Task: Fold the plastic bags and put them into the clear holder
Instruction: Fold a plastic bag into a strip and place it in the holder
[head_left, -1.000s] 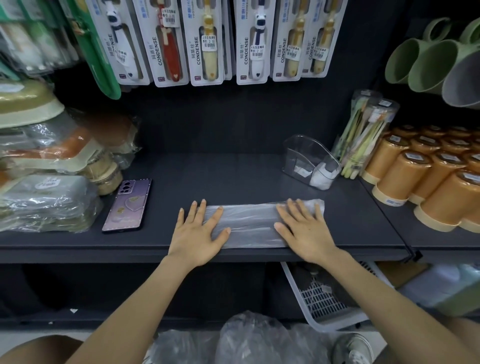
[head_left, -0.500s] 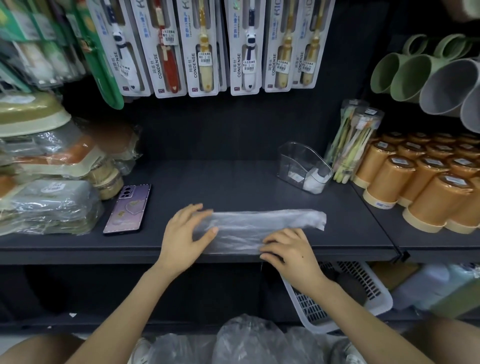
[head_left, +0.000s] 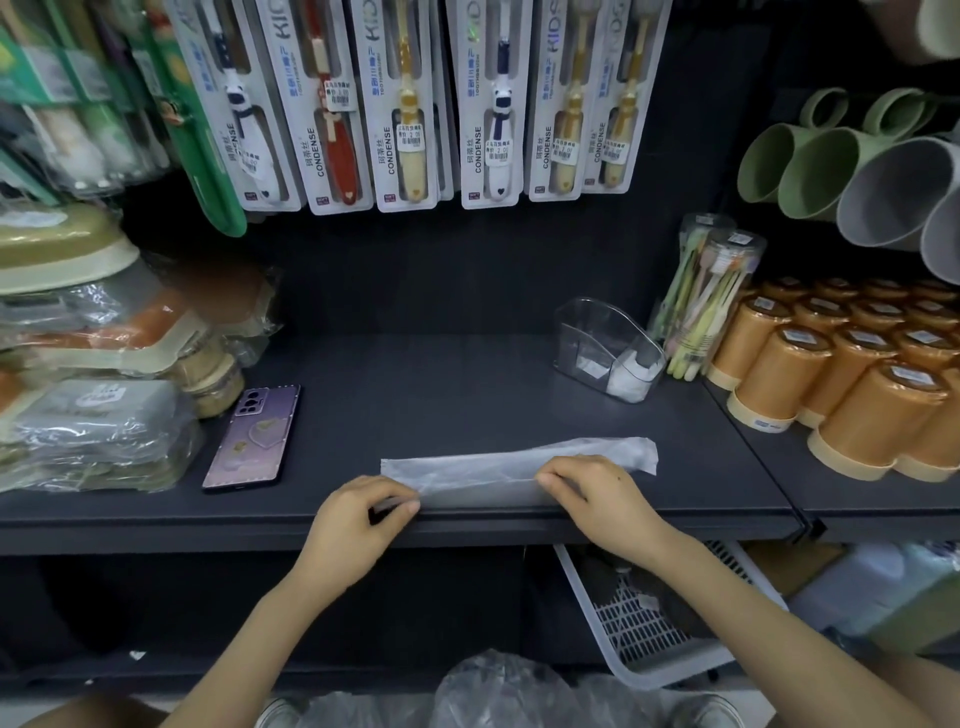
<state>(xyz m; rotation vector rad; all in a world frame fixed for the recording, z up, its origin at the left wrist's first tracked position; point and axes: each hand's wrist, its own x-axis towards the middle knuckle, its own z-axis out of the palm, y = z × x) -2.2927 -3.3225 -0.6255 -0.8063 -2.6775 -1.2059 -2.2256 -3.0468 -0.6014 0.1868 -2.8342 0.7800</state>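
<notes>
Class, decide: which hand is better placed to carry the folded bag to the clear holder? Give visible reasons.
Probably the right. The right hand pinches the bag nearer the clear holder, which stands back-right on the shelf; the left hand holds the bag's opposite end.

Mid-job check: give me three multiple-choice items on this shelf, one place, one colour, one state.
1. Where is the clear plastic holder relative to the folded translucent plastic bag strip? A) behind it, to the right B) in front C) on it
2. What colour is the flat phone on the dark shelf? A) red B) purple C) white
3. What are the left hand and right hand doing? A) hanging idle B) lying flat C) pinching the strip's near edge
Answers: 1A, it stands farther back and rightward; 2B, its back is purple; 3C, fingers of both curl onto that edge.
</notes>
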